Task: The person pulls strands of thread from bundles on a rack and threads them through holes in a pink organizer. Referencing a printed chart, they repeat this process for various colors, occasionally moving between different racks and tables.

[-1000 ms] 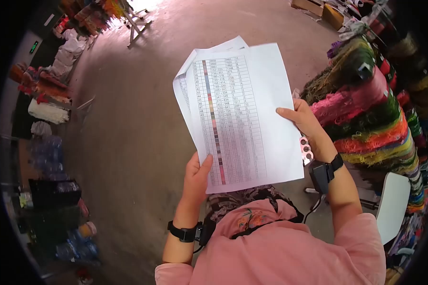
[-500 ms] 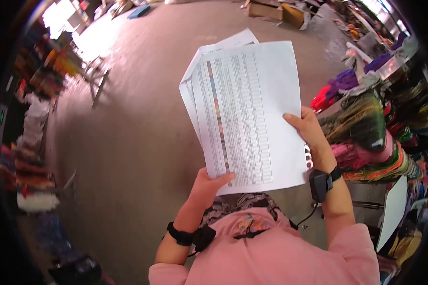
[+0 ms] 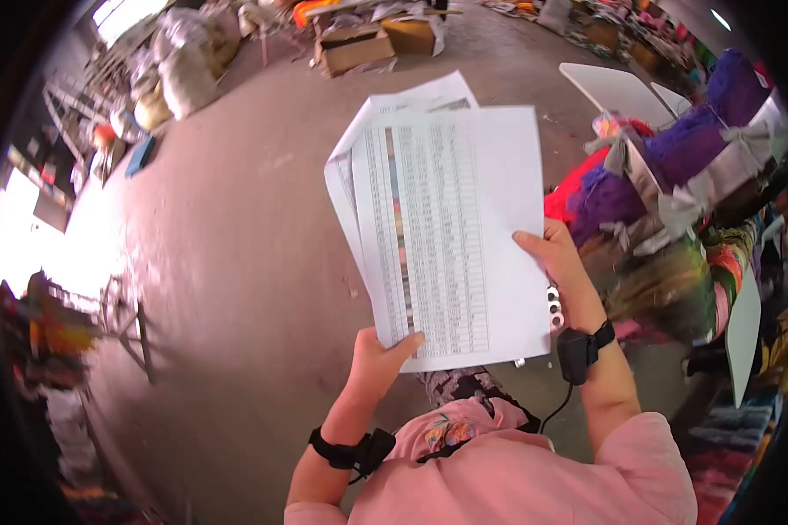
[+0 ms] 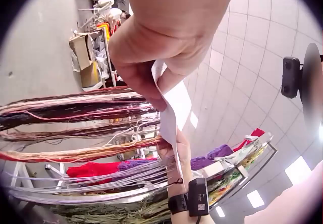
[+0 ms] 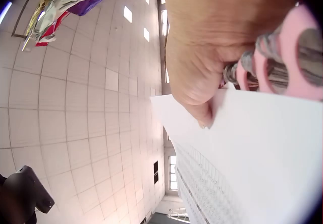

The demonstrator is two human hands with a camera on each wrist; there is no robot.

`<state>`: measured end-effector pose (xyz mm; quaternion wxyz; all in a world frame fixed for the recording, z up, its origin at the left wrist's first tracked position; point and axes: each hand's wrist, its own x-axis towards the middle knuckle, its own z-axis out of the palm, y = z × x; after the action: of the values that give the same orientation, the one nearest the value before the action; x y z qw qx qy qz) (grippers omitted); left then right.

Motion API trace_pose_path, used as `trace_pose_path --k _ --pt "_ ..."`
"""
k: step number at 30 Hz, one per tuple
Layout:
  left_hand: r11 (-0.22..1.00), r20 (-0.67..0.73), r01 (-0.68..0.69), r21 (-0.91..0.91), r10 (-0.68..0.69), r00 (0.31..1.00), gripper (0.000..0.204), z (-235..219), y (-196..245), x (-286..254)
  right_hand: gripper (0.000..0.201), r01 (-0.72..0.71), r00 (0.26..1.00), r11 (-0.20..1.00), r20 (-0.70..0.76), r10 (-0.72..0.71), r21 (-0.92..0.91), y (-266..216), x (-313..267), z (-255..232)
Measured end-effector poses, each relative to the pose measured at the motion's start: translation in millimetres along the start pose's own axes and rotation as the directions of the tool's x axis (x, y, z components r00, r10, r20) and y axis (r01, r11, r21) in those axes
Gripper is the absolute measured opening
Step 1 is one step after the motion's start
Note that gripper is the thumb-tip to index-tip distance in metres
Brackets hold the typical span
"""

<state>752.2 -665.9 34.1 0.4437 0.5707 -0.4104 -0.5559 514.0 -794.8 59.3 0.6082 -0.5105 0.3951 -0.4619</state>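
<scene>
We see the printed sheets point(image 3: 451, 227) held up in the middle of the head view, a table of rows with a narrow strip of colour swatches down the top page, a second page fanning out behind it at the upper left; the left hand point(image 3: 378, 363) pinches the bottom edge, thumb laid across the front of the paper and the other fingers tucked behind it, and in the left wrist view that hand point(image 4: 166, 42) nips the white edge point(image 4: 169, 108) between thumb and fingers; the right hand point(image 3: 562, 262) grips the right edge of the sheets, thumb pressed flat on the front, fingers curled behind; a pink ringed tool point(image 3: 553, 306) peeps out below that hand, and in the right wrist view we see its pink loops point(image 5: 287, 47) against the palm, the thumb point(image 5: 202, 82) bearing down on the page point(image 5: 252, 158); black wrist straps point(image 3: 578, 350) sit on both forearms; to the right of the frame hang bundles of yarn point(image 3: 674, 157), purple, red and green; cardboard boxes point(image 3: 359, 48) lie at the top of the frame on the concrete floor point(image 3: 236, 262).
</scene>
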Motion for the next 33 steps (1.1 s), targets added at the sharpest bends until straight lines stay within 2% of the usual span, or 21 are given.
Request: trace_pose_path --k 1,2,3,4,5,7,9,11,13,15,16,18,20,21,22,24,26,27,31,32,33 --pt "1.0 0.014 -0.009 0.006 0.009 1.0 0.014 -2 15 28 0.019 -0.027 1.0 0.999 -0.016 0.027 0.026 -7 23 -7" --pt "0.999 0.027 0.03 -0.039 -0.029 0.999 0.014 14 1 41 0.019 -0.111 0.993 0.994 -0.029 0.111 0.016 1 25 -30" --pt "0.999 0.046 0.023 -0.041 -0.021 0.999 0.013 10 14 71 0.019 -0.138 0.989 0.99 -0.048 0.139 0.037 -4 49 -37" --pt "1.0 0.026 0.02 -0.007 -0.019 0.999 0.013 6 25 98 0.019 -0.199 0.979 0.962 -0.084 0.186 -0.185 -4 73 -57" --pt "1.0 0.02 0.008 0.026 -0.008 1.0 0.012 3 34 127 0.019 -0.155 0.985 0.979 -0.1 0.142 -0.136 2 98 -73" --pt "1.0 -0.019 -0.004 0.002 0.004 1.0 0.011 0 47 171 0.018 -0.113 0.945 0.993 -0.311 0.097 -0.034 -17 128 -63" --pt "0.995 -0.049 -0.035 -0.097 0.03 0.998 0.01 7 53 213 0.018 -0.035 0.937 0.968 -0.345 -0.055 -0.249 -7 146 -92" --pt "0.99 -0.054 -0.061 -0.128 0.055 0.997 0.012 3 61 264 0.023 0.086 0.93 0.979 -0.337 -0.145 -0.184 4 171 -110" --pt "0.986 -0.006 -0.094 -0.136 0.094 0.996 0.018 9 73 328 0.038 -0.003 0.899 0.982 -0.431 -0.081 -0.189 -16 185 -120" --pt "0.983 0.041 -0.109 -0.146 0.116 0.992 0.029 17 91 396 0.046 0.025 0.859 0.966 -0.489 -0.153 -0.259 -5 206 -140" --pt "0.983 0.094 -0.113 -0.143 0.127 0.987 0.026 24 97 425 0.054 0.053 0.834 0.927 -0.494 -0.246 -0.371 -1 214 -144" --pt "0.988 0.186 -0.102 -0.115 0.122 0.975 0.021 41 116 488 0.056 0.119 0.738 0.919 -0.585 -0.336 -0.376 17 239 -157" --pt "0.976 0.315 -0.177 -0.126 0.208 0.926 0.019 73 143 554 0.061 0.164 0.63 0.89 -0.65 -0.426 -0.425 29 269 -171" --pt "0.971 0.366 -0.199 -0.13 0.234 0.901 0.018 90 156 581 0.062 0.181 0.604 0.941 -0.723 -0.336 -0.286 21 278 -167" --pt "0.974 0.457 -0.202 -0.106 0.228 0.86 0.017 109 170 608 0.063 0.129 0.566 0.952 -0.767 -0.301 -0.278 4 287 -165" --pt "0.967 0.618 -0.255 -0.005 0.204 0.759 0.015 150 208 667 0.063 0.115 0.455 0.958 -0.843 -0.287 -0.263 -24 309 -169" --pt "0.956 0.732 -0.287 0.054 0.158 0.663 0.015 198 240 709 0.06 0.233 0.319 0.937 -0.89 -0.326 -0.26 -50 323 -175" --pt "0.962 0.779 -0.27 0.035 0.142 0.611 0.015 227 253 725 0.055 0.331 0.17 0.887 -0.904 -0.393 -0.323 -62 335 -177" --pt "0.986 0.913 -0.14 -0.092 0.139 0.384 0.017 352 269 756 0.044 0.35 -0.068 0.842 -0.908 -0.414 -0.41 -66 346 -204" --pt "0.989 0.954 -0.145 -0.042 0.083 0.289 0.028 382 266 768 0.045 0.311 -0.133 0.834 -0.89 -0.436 -0.456 -67 353 -211" --pt "0.991 0.963 -0.132 -0.021 0.056 0.264 0.023 411 267 766 0.046 0.271 -0.187 0.826 -0.869 -0.459 -0.495 -68 360 -220"
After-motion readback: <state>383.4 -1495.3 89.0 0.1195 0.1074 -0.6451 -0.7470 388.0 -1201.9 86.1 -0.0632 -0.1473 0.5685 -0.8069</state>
